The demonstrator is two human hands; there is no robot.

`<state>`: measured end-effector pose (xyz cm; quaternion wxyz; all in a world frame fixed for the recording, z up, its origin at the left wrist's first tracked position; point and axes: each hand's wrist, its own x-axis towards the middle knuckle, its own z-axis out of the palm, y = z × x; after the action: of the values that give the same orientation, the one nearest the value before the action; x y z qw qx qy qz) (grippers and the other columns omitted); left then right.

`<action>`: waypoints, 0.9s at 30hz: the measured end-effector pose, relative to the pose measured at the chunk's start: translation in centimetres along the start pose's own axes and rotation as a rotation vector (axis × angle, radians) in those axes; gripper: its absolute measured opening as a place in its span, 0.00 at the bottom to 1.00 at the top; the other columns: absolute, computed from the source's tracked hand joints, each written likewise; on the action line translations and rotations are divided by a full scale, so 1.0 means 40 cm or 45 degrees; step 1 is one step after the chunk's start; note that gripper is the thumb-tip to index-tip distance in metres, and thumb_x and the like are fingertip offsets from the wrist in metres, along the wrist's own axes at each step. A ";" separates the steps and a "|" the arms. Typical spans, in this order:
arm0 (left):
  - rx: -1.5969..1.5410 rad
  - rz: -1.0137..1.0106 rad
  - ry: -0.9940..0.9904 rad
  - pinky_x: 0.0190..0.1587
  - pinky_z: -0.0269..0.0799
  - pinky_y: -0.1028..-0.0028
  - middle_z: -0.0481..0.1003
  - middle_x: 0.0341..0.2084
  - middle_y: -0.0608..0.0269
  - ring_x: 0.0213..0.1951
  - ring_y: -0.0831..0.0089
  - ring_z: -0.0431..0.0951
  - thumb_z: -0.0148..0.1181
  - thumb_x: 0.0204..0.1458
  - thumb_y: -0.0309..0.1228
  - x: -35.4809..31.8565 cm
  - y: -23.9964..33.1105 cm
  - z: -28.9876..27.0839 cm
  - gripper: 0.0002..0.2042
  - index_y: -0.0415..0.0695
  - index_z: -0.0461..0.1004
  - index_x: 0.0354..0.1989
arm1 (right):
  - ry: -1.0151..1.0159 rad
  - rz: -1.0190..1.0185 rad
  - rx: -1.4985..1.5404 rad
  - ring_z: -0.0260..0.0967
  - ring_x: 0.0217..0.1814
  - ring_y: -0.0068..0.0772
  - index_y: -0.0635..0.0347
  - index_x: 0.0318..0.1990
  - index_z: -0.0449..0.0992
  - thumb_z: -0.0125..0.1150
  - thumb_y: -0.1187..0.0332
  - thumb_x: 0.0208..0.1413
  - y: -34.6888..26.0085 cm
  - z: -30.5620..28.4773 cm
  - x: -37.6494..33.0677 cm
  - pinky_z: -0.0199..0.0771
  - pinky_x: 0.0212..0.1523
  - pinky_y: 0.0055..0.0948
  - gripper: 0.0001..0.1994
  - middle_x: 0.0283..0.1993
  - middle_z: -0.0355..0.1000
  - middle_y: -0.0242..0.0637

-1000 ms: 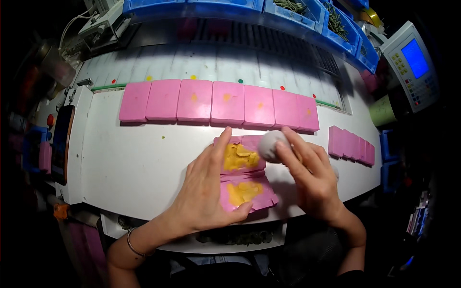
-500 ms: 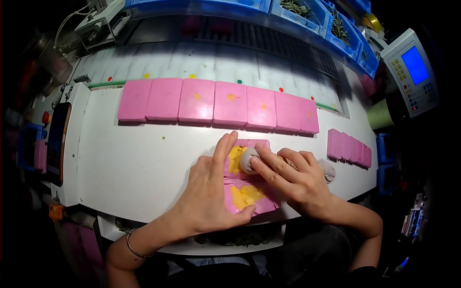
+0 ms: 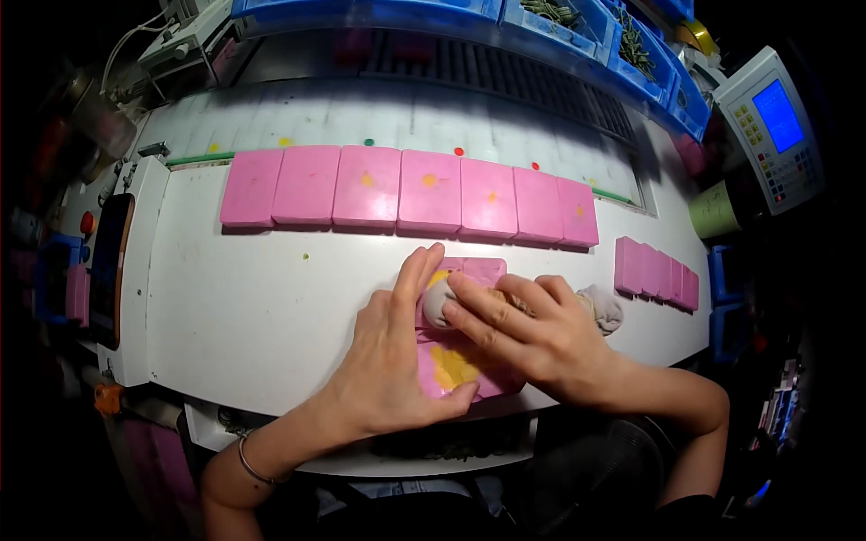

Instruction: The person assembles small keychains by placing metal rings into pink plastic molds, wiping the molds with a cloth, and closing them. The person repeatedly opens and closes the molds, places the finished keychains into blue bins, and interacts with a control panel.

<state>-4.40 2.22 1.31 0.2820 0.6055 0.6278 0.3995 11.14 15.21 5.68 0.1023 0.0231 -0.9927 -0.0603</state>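
- Close to the worktop's near edge, right of centre: opened pink mould [image 3: 494, 384], two halves, yellow paste [image 3: 454, 366] inside both.
- Right hand [image 3: 546, 341] grasps grey dauber [image 3: 439, 307]; rounded end sits on far half, against the paste.
- Left hand [image 3: 383, 352] spread along mould's left side, thumb on near half, fingers by far half; cannot tell whether it clamps or only braces.
- Open room: wide white stretch of worktop [image 3: 244, 307] left of left hand; narrow strip between mould and the far row of pink blocks [image 3: 430, 191].
- Tighter at right: smaller pink blocks [image 3: 657, 273] stand near right edge. Phone [image 3: 115, 261] lies along left edge.
- Hidden: most of far half's paste under dauber and fingers; dauber's middle under right hand; mould's left rim partly behind left hand.
- Cut off: blue bins [image 3: 577, 36] at far edge. Drawer contents below near edge too dark to make out.
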 end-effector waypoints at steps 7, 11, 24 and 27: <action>0.051 -0.001 -0.020 0.63 0.48 0.61 0.48 0.62 0.41 0.62 0.50 0.52 0.70 0.33 0.37 0.001 0.004 0.000 0.55 0.33 0.34 0.63 | 0.014 0.134 0.028 0.64 0.41 0.30 0.59 0.53 0.68 0.53 0.69 0.44 0.007 0.017 -0.007 0.61 0.36 0.25 0.23 0.55 0.65 0.35; -0.008 0.092 -0.003 0.61 0.51 0.60 0.47 0.63 0.42 0.59 0.49 0.56 0.71 0.33 0.37 -0.021 -0.002 -0.003 0.55 0.34 0.34 0.63 | -0.088 0.199 0.244 0.64 0.42 0.31 0.59 0.56 0.66 0.53 0.72 0.42 0.005 -0.049 -0.002 0.61 0.38 0.25 0.27 0.58 0.64 0.36; 0.081 0.273 0.107 0.47 0.60 0.64 0.45 0.65 0.51 0.45 0.56 0.65 0.72 0.28 0.30 -0.053 -0.016 0.032 0.56 0.41 0.36 0.65 | -0.171 0.310 0.247 0.65 0.38 0.31 0.62 0.54 0.69 0.54 0.73 0.42 -0.122 -0.058 -0.122 0.64 0.36 0.24 0.26 0.57 0.66 0.42; 0.084 0.263 0.097 0.48 0.60 0.65 0.45 0.65 0.51 0.46 0.56 0.65 0.72 0.29 0.30 -0.053 -0.012 0.033 0.56 0.41 0.35 0.65 | -0.098 0.294 0.223 0.65 0.38 0.31 0.61 0.55 0.68 0.53 0.72 0.42 -0.114 -0.057 -0.112 0.64 0.37 0.25 0.26 0.57 0.66 0.42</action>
<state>-3.35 0.36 -0.06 0.1951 0.6603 0.5852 0.4283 16.14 10.69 6.42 0.0680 -0.0848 -0.9934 0.0379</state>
